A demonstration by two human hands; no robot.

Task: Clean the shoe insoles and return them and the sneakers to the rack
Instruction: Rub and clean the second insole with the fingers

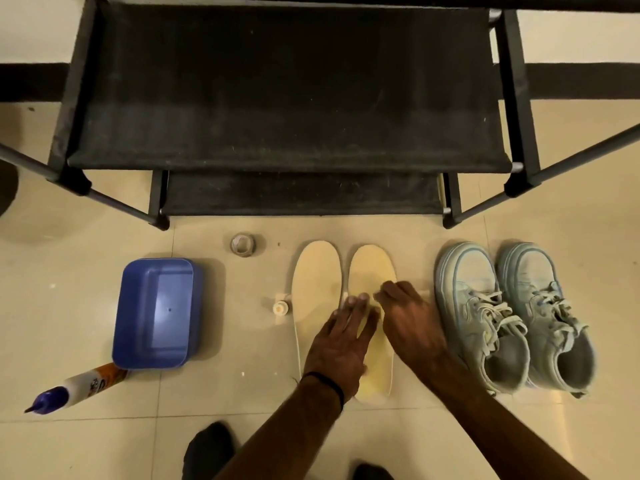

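The right insole [369, 289], lying beside the left insole [317, 282] at six o'clock from the rack [287, 98], is pressed flat by the left hand [341, 344], fingers straight and together. The right hand [408, 320] is curled above it; anything pinched cannot be told. Wiping is best done toe to heel with the insole pinned. The sneakers [512, 317] stand at three o'clock; a small bottle [280, 308], a blue tub [156, 313] and a cleaner bottle [79, 386] lie towards nine, none obstructing.

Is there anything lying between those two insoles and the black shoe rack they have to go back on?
Nothing visible does. The floor between the insoles and the rack is bare tile; the small roll of tape sits off to the left.
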